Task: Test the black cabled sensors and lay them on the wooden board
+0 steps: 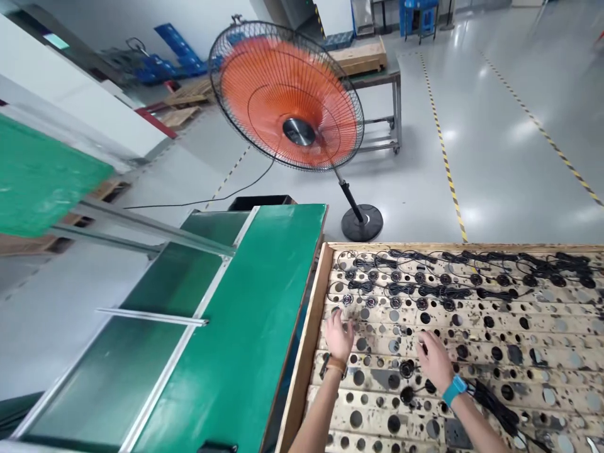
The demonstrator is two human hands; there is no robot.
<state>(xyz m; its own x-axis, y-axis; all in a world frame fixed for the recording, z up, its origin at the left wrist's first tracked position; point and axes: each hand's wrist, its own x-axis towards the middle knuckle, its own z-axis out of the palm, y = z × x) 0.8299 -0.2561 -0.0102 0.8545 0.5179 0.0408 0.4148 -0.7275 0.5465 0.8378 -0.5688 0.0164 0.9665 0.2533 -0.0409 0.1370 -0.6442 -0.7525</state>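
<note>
reaching: left hand, right hand both unclenched | perforated board: cream, dark-blotched | cables: black, bundled

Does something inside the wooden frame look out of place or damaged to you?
One black cable bundle lies slantwise near the right hand, apart from the neat rows of cables at the far side of the wooden frame. The holed boards also carry dark blotches; I cannot tell if this is damage.
</note>
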